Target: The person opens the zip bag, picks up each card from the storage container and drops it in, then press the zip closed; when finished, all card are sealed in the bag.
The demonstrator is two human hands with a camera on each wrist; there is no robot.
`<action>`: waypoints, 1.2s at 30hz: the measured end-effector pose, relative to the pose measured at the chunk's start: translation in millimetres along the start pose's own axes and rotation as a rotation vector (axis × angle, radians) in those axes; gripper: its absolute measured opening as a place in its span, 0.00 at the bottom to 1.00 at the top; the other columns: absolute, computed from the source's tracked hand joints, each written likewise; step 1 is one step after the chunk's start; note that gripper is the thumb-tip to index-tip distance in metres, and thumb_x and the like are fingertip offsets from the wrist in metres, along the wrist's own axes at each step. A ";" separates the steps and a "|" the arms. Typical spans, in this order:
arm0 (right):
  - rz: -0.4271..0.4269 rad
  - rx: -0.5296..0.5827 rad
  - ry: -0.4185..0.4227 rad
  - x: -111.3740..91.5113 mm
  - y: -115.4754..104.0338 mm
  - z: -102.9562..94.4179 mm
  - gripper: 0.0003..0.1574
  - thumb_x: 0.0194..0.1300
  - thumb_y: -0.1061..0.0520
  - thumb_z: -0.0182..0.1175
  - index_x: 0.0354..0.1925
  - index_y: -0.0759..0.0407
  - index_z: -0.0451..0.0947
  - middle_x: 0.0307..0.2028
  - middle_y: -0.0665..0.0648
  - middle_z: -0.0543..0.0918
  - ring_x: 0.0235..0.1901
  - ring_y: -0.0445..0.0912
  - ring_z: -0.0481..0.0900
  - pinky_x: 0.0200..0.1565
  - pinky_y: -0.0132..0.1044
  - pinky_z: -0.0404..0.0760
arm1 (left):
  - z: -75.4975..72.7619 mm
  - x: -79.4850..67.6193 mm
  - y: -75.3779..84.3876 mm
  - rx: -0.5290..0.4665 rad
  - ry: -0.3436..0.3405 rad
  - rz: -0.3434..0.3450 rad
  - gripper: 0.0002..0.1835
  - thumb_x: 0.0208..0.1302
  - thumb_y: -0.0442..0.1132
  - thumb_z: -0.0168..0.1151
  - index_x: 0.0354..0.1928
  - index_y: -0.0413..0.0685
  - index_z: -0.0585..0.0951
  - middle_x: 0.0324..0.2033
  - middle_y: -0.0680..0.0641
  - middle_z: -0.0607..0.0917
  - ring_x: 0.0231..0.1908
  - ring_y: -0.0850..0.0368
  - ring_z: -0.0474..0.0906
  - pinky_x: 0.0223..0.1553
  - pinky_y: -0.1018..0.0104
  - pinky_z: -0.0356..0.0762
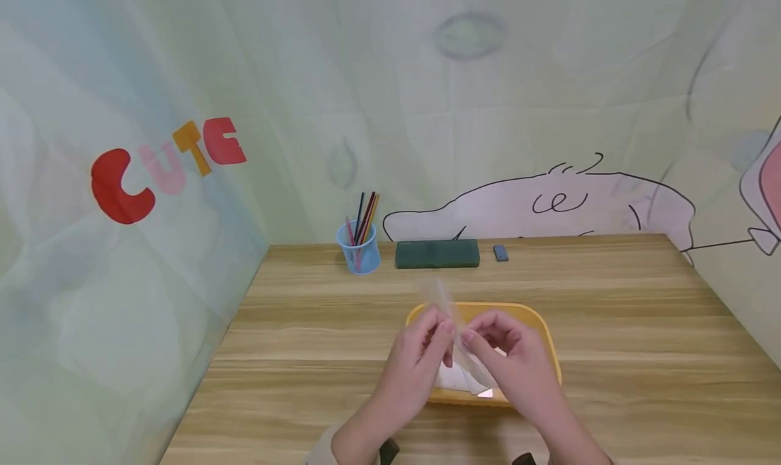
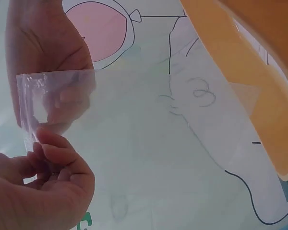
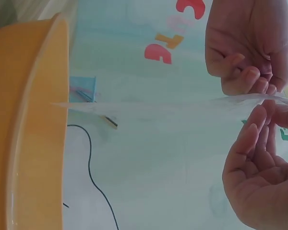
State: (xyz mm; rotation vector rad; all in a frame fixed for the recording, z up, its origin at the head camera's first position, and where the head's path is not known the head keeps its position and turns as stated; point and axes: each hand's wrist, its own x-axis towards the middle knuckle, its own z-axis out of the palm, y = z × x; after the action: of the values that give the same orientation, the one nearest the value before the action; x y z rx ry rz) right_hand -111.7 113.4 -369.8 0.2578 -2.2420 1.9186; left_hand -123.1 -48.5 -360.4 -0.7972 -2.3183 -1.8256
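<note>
Head view, scanned left to right from where I stand: a pale printed backdrop [image 1: 55, 268] carries the letters "CUTE" [image 1: 125, 190] in red, pink and orange. On a wood-grain table [image 1: 641, 329], a blue cup [image 1: 365, 258] keeps several pencils [image 1: 369, 217] upright, probably so they stay together.

Nearer the front, the left hand [image 1: 411, 367] pinches a clear plastic sleeve [image 2: 125, 120] between thumb and curled fingers. Beyond it, near the backdrop, lies a dark green pencil case [image 1: 437, 253], probably put there to leave working room.

The sleeve hangs between the two hands above a yellow tray [image 1: 542, 324], which seems set close to the person for easy reach. White sheets [image 1: 454, 380] lie inside the tray; the hands hide part of them.

Past the case is a small blue block [image 1: 500, 253], perhaps an eraser. The right hand [image 1: 521, 367] also pinches the sleeve, facing the left. Both wrist views show the fingertips meeting at one edge, a grip that would suit parting two thin layers; I cannot tell whether that edge is open. Farther right, a black-outlined cartoon figure [image 1: 610, 200] spans the backdrop.
</note>
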 end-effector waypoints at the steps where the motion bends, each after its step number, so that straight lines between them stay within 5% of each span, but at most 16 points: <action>1: -0.010 0.003 0.002 0.3 0.2 0.3 0.08 0.63 0.57 0.65 0.33 0.61 0.78 0.26 0.54 0.82 0.28 0.47 0.79 0.31 0.35 0.78 | -0.1 0.2 0.1 -0.023 -0.003 -0.016 0.15 0.76 0.44 0.44 0.30 0.47 0.70 0.20 0.51 0.73 0.22 0.59 0.69 0.19 0.72 0.65; 8: -0.125 -0.139 -0.025 5.0 4.2 2.4 0.05 0.64 0.59 0.63 0.31 0.51 0.79 0.23 0.47 0.79 0.22 0.43 0.76 0.24 0.33 0.76 | -0.7 2.6 -1.7 -0.045 0.000 -0.076 0.14 0.76 0.41 0.44 0.29 0.48 0.70 0.21 0.49 0.73 0.22 0.58 0.69 0.21 0.73 0.63; 15: -0.231 -0.358 -0.067 7.9 4.8 3.1 0.16 0.66 0.62 0.55 0.25 0.43 0.70 0.18 0.40 0.71 0.19 0.40 0.68 0.17 0.30 0.67 | 0.6 6.2 -11.7 0.107 0.029 0.003 0.14 0.74 0.44 0.48 0.27 0.52 0.69 0.18 0.55 0.69 0.19 0.63 0.64 0.19 0.74 0.60; 21: -0.229 -0.420 -0.020 9.2 4.1 2.8 0.18 0.61 0.65 0.55 0.23 0.43 0.68 0.16 0.39 0.70 0.16 0.37 0.66 0.17 0.30 0.65 | 1.7 7.7 -13.8 0.253 0.082 0.065 0.12 0.67 0.36 0.52 0.24 0.54 0.68 0.19 0.60 0.69 0.21 0.65 0.65 0.19 0.73 0.63; 36: -0.326 -0.679 0.184 17.7 -1.8 -17.9 0.13 0.56 0.62 0.58 0.23 0.44 0.70 0.17 0.36 0.71 0.13 0.35 0.62 0.15 0.30 0.64 | -4.4 6.0 -12.0 0.400 0.206 0.171 0.12 0.58 0.29 0.57 0.22 0.54 0.70 0.18 0.62 0.69 0.20 0.67 0.66 0.19 0.75 0.67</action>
State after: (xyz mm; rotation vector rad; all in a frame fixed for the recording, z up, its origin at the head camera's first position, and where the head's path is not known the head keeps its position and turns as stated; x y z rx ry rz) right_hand -128.0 130.6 -361.0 0.3008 -2.3836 0.9137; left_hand -134.6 -52.4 -367.6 -0.6857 -2.2883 -1.2502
